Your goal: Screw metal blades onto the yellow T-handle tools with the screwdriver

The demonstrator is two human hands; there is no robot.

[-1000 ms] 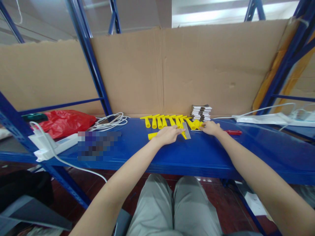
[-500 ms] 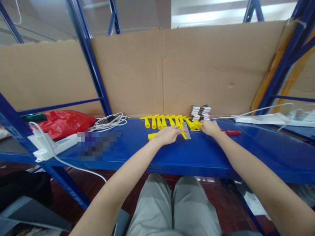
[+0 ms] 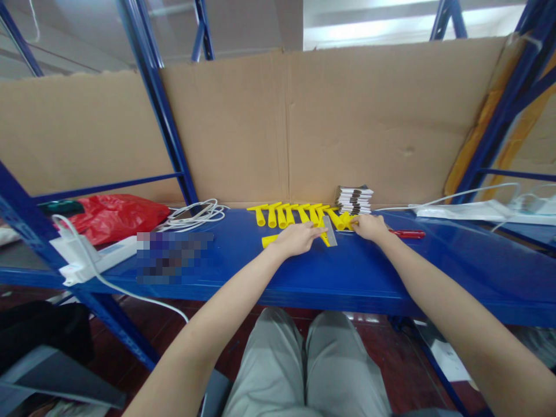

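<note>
My left hand (image 3: 297, 238) is closed around a yellow-handled scraper (image 3: 269, 240). The handle end sticks out left of the hand, and a flat grey blade (image 3: 331, 231) shows beyond my fingertips. My right hand (image 3: 369, 226) is closed, its fingertips at a small yellow plastic piece (image 3: 346, 220) by the right end of the row. The fingers partly hide that piece. Behind my left hand, several yellow T-shaped handles (image 3: 286, 214) lie side by side. A red-handled tool (image 3: 408, 234) lies beside my right wrist, and a thin metal shaft shows left of that hand.
A stack of small white-and-black packs (image 3: 355, 198) stands behind my right hand, near the cardboard wall (image 3: 347, 121). Coiled white cable (image 3: 197, 215), a red plastic bag (image 3: 119, 217) and a power strip (image 3: 102, 260) lie left. The blue shelf's front edge (image 3: 330, 300) faces my knees.
My right fingertips have shifted slightly left over the small yellow piece, which has moved a little with them. My left hand and the scraper look still.
</note>
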